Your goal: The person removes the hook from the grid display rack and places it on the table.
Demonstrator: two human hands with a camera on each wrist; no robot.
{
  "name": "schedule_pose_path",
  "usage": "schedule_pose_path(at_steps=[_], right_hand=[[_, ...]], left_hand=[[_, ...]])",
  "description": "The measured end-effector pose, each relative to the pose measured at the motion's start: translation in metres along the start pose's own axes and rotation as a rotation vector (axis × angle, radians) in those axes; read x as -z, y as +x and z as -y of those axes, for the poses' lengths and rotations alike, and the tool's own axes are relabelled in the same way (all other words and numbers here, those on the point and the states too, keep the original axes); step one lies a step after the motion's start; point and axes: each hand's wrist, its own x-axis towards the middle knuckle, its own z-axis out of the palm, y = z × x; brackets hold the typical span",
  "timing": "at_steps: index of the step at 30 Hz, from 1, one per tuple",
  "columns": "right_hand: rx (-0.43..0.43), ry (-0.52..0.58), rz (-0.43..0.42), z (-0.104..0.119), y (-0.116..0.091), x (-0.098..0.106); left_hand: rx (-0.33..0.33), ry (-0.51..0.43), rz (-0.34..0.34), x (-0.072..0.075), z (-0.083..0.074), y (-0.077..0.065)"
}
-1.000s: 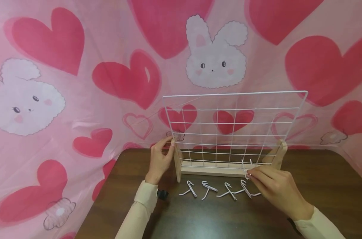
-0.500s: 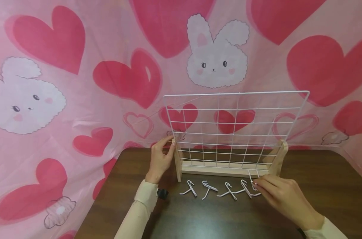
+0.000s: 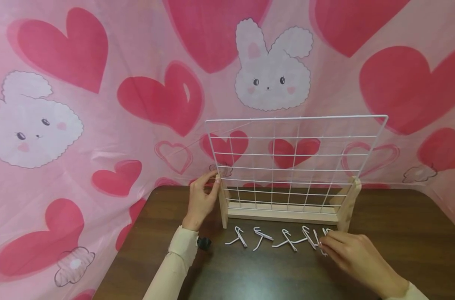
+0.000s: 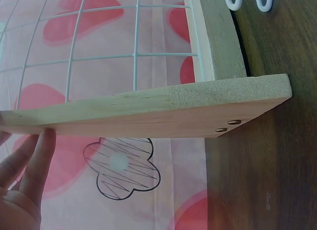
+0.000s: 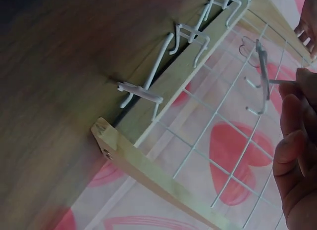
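My right hand (image 3: 358,256) pinches a white metal display hook (image 5: 263,74) by its thin arm. Its crossbar and prongs stick out past my fingertips in the right wrist view. In the head view this hook is partly hidden by my fingers, near the right end of a row of similar hooks (image 3: 286,240) on the table. Behind them stands a white wire grid rack (image 3: 283,154) with a wooden base and side posts. My left hand (image 3: 201,203) holds the upper end of the left wooden post (image 4: 148,106), fingertips against its outer side.
The brown wooden table (image 3: 250,275) extends in front of the row of hooks. A pink cloth (image 3: 145,50) with hearts and rabbits hangs close behind the rack and along the left side. The right wooden post (image 3: 349,204) stands just beyond my right hand.
My right hand has come down and slightly right with the hook, from in front of the grid's lower right to beside the hooks on the table. My left hand stays put.
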Motion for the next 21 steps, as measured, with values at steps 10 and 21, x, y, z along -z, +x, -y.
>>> schedule_pose_path(at_steps=[10,21], right_hand=[[-0.054,0.013,0.138,-0.003,-0.009,-0.003],[-0.099,-0.008,0.266,-0.001,-0.018,-0.008]], left_hand=[[0.001,0.000,-0.005,0.000,0.001,0.001],[0.000,-0.002,-0.013,-0.001,0.001,0.000]])
